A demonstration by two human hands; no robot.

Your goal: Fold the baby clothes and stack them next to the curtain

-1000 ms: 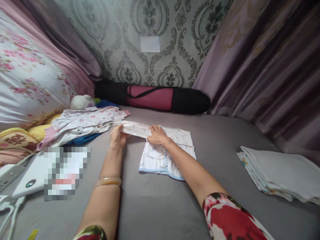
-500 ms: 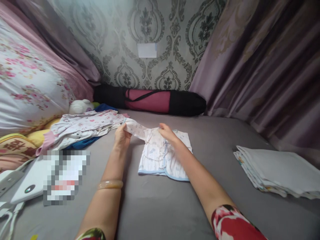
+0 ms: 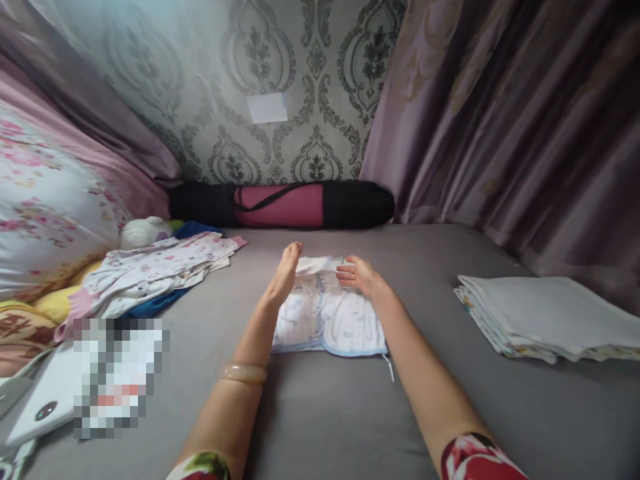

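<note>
A small white baby shirt (image 3: 345, 323) with pale blue trim and a faint blue print lies flat on the grey sheet in front of me. Its sleeve on the left is folded inward across the top. At the shirt's left upper edge my left hand (image 3: 286, 272) stands on its side, fingers stretched out, with a bangle on that wrist. My right hand (image 3: 364, 277) is at the upper right of the shirt, fingers extended and a little apart, palm facing inward. A thin white tie sticks out at the lower right corner. My right hand and forearm hide the shirt's right side.
A stack of folded white cloths (image 3: 545, 317) is at the right. Spread-out printed baby clothes (image 3: 155, 267) and a white plush toy (image 3: 145, 232) lie at the left, near a white power bank (image 3: 55, 393) with cables. A black and pink long bag (image 3: 280, 205) lies along the wall.
My left hand has let go of the sleeve, which now lies folded in over the shirt, and has moved right. My right hand has shifted right and opened. The view has turned slightly.
</note>
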